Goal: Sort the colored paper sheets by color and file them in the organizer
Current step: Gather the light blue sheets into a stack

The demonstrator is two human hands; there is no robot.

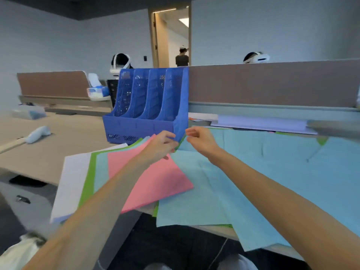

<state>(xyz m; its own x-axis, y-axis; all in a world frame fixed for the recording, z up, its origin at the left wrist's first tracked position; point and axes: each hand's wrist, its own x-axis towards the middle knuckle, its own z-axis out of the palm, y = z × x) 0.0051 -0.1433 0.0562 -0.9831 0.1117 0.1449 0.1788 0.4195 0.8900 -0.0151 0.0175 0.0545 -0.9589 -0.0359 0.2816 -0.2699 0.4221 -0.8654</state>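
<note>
Head view. One blue organizer (pixel 144 106), four slots, upright at the back of the desk (pixel 48 152), beside the left end of one divider (pixel 272 84). Gripped at its top corner by the left hand (pixel 161 145): one fan of sheets (pixel 93 172), one pink sheet (pixel 155 182) on top, with light blue, green and white edges beneath. Top corner just beside the organizer's front, lower edge overhanging the desk. Right hand (pixel 198 139) close alongside, fingers curled, thumb and forefinger nearly together; holding anything or not, cannot tell. At least three light-blue sheets (pixel 253 172) overlapping at right, past the near desk edge. Open desk left of the organizer, one white controller (pixel 38 134) there.
</note>
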